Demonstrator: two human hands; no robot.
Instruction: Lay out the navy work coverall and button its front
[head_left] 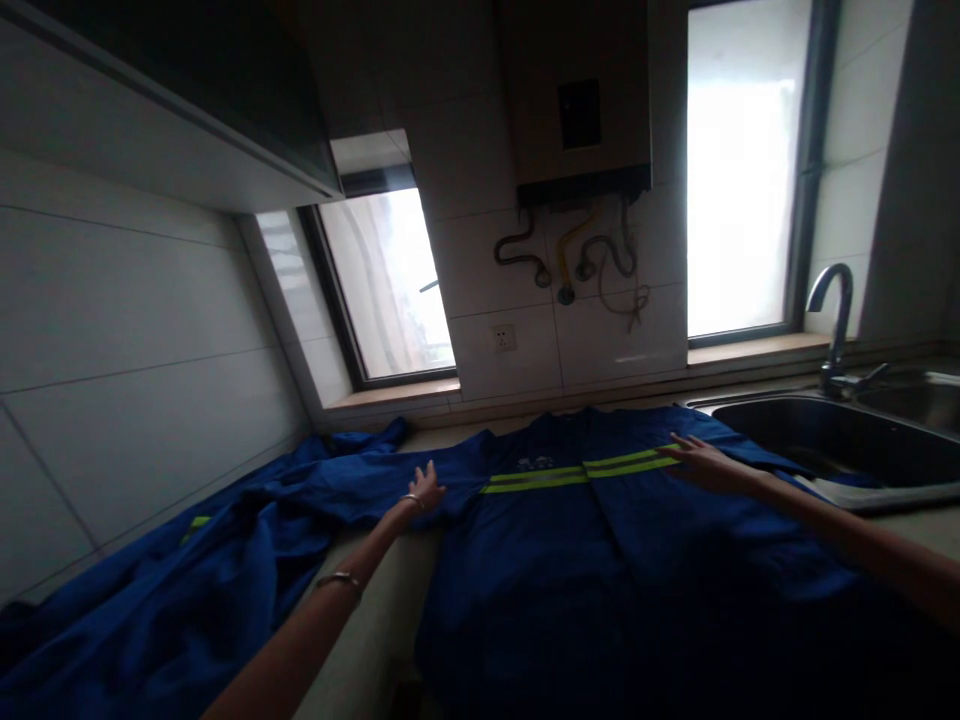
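A blue work jacket (540, 540) with yellow-green stripes across its chest lies spread on the counter, its lower part hanging over the front edge. Over the jacket's left-hand sleeve is my left hand (427, 488), fingers apart and holding nothing. My right hand (701, 462) reaches across the other side of the chest, near the end of the stripe, with its fingers stretched out. Whether either hand touches the cloth I cannot tell. More crumpled blue clothing (225, 580) with a small yellow-green patch lies along the left part of the counter.
A sink (795, 430) with a curved faucet (836, 320) stands at the right, close to the jacket. On the back wall hangs a water heater (585, 100) with pipes below it, above a socket (502, 338). A cabinet (172, 130) juts out at upper left.
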